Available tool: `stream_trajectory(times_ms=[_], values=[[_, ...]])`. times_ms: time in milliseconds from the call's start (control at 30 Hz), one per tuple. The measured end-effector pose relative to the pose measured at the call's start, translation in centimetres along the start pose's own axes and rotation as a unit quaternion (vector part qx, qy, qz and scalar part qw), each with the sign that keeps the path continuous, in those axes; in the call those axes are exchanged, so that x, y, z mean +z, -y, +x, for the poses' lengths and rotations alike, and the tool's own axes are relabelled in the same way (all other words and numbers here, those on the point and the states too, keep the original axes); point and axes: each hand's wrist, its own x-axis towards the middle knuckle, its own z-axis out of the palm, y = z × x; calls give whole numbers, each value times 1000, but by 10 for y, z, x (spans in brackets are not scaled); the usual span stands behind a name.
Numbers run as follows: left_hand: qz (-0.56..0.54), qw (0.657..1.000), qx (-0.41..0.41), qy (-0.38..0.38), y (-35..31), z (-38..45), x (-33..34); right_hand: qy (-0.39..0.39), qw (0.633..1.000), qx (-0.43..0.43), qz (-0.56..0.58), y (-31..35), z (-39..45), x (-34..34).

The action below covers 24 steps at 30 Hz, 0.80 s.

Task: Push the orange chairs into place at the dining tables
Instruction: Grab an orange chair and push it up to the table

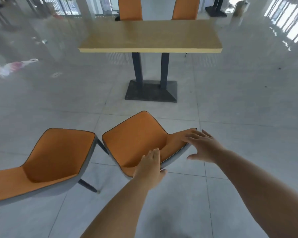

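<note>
Two orange chairs with grey backs stand on the floor, pulled away from the wooden dining table [150, 36]. The nearer chair [136, 134] is turned at an angle, its seat pointing toward the table. My left hand [150, 167] grips the lower end of its backrest rim, fingers on the orange front and thumb behind the grey edge. With fingers spread, my right hand [203, 145] rests on the upper end of the same rim, thumb held apart. To the left, the second chair [58, 152] is untouched.
Two more orange chairs [130, 7] [186, 7] stand at the table's far side. The table rests on two dark posts and a dark base plate [151, 91]. A plastic bag [15, 66] lies on the tiled floor at left. Another table base [215, 11] is at the back right.
</note>
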Motion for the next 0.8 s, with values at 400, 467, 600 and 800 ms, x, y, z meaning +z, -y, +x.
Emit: stream_trajectory(times_ms=[400, 467, 600, 800], values=[[49, 998, -3, 27, -13, 8, 7, -20, 1000, -19, 5, -23, 23, 3], [55, 998, 15, 33, -16, 6, 10, -21, 1000, -6, 4, -24, 8, 6], [52, 995, 70, 58, -32, 7, 21, -15, 999, 44, 12, -35, -35, 18], [66, 978, 176, 85, -82, 4, 45, 10, 988, 156, 13, -51, -124, 34]])
